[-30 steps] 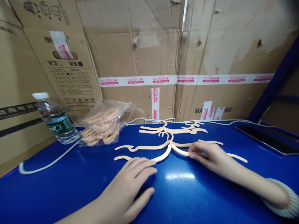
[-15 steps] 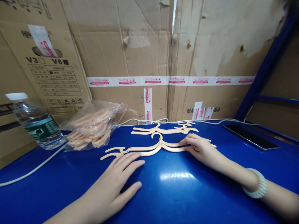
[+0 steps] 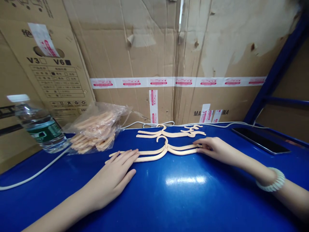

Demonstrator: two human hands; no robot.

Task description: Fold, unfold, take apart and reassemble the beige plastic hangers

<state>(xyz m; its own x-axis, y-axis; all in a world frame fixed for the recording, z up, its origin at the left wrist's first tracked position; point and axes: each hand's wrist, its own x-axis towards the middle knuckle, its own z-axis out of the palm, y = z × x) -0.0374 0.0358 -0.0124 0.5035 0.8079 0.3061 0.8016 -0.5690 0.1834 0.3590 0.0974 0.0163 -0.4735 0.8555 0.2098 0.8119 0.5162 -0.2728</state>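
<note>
A peach-coloured plastic folding hanger (image 3: 166, 148) lies on the blue table, its hook pointing to the back and its double arms spread to both sides. My left hand (image 3: 118, 174) rests with stretched fingers across the hanger's left end, partly covering it. At the other end, my right hand (image 3: 212, 149) pinches the right arm between thumb and fingers, and the tip there is hidden. Just behind lies a second hanger (image 3: 154, 132) of the same colour, with small loose-looking hooked pieces (image 3: 194, 130) at its right end.
A clear plastic bag (image 3: 94, 129) of peach-coloured parts sits at the left, beside a water bottle (image 3: 43, 125). A black phone (image 3: 260, 140) lies at the right. White cable (image 3: 217, 125) runs along the back, before cardboard (image 3: 135, 58). A blue metal post (image 3: 275, 61) stands at the right.
My left hand has moved left onto the end of the front hanger, covering its tips. My right hand has slid right along the arm, toward its outer end.
</note>
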